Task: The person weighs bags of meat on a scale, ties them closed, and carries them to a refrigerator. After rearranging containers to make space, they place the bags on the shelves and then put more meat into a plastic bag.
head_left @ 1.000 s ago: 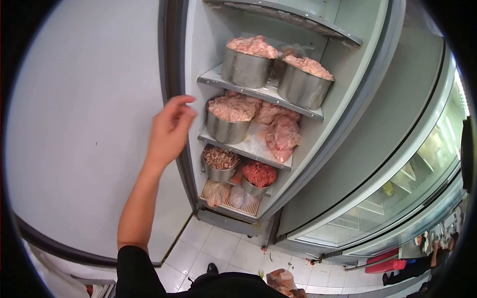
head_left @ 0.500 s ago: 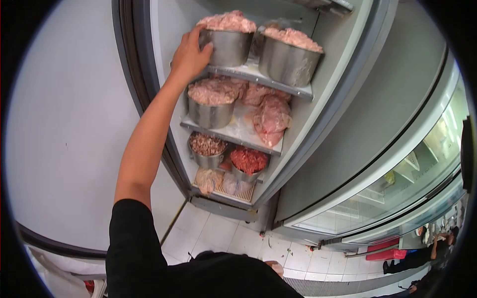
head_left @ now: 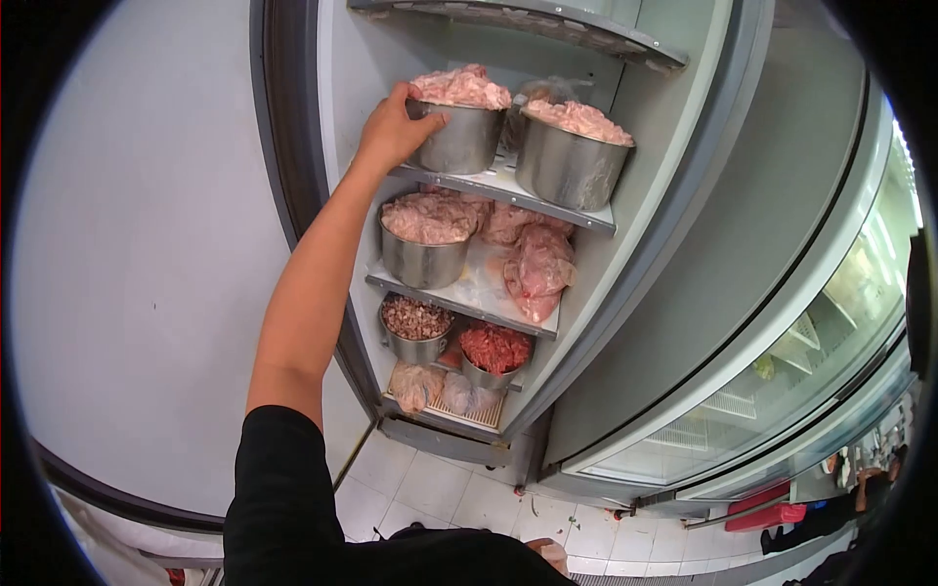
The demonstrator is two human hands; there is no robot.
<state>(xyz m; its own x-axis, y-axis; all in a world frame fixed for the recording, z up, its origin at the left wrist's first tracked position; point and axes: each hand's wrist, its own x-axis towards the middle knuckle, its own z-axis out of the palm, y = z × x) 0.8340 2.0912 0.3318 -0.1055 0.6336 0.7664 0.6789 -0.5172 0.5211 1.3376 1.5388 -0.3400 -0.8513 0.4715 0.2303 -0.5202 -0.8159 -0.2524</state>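
Observation:
My left hand (head_left: 396, 130) grips the left edge of a steel pot (head_left: 457, 145) heaped with pale pink raw meat (head_left: 461, 86). Its fingers are at the rim and the thumb lies against the outer wall. The pot stands on the upper shelf of an open fridge. To its right is a second steel pot (head_left: 572, 171), also piled with pale meat. Low in the view, a small part of what looks like my right hand (head_left: 549, 555) shows beside my black shirt; its fingers are hidden.
Below, the middle shelf (head_left: 479, 305) bears another pot of meat (head_left: 425, 256) and bagged meat (head_left: 540, 273). Lower down are a pot of brownish chunks (head_left: 415, 327), one of red meat (head_left: 493, 352) and plastic bags (head_left: 418, 387). An open door (head_left: 147, 244) stands left; a person (head_left: 831, 523) is far right.
The view has tilted up, so the shelves appear lower and more of the top shelf shows. My left hand is still at the same pot, its thumb now stretched further across the wall.

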